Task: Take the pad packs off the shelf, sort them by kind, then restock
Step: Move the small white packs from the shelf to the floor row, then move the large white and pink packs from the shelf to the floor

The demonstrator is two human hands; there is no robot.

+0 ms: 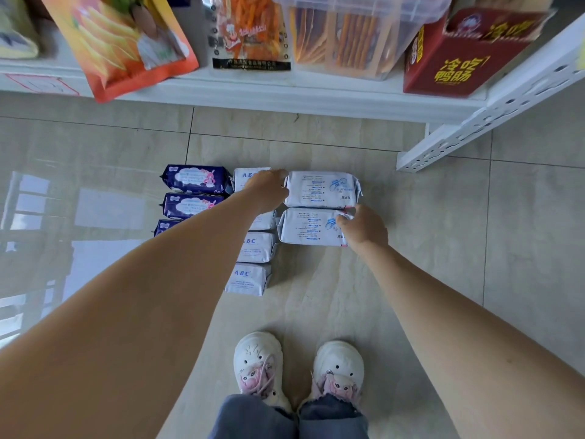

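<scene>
Pad packs lie sorted in three columns on the tiled floor. On the left are three dark purple packs (195,179), partly hidden by my left arm. The middle column holds several white ABC packs (250,277). On the right lie two larger white packs, a far one (323,189) and a near one (308,227). My left hand (268,191) rests against the left end of the far white pack, fingers curled around it. My right hand (364,228) grips the right end of the near white pack.
A white shelf (285,90) runs across the top with snack bags, a clear plastic bin (354,36) and a red box (456,58). Its white perforated side rail (474,128) comes down to the floor at the right. My white shoes (258,365) stand below the packs.
</scene>
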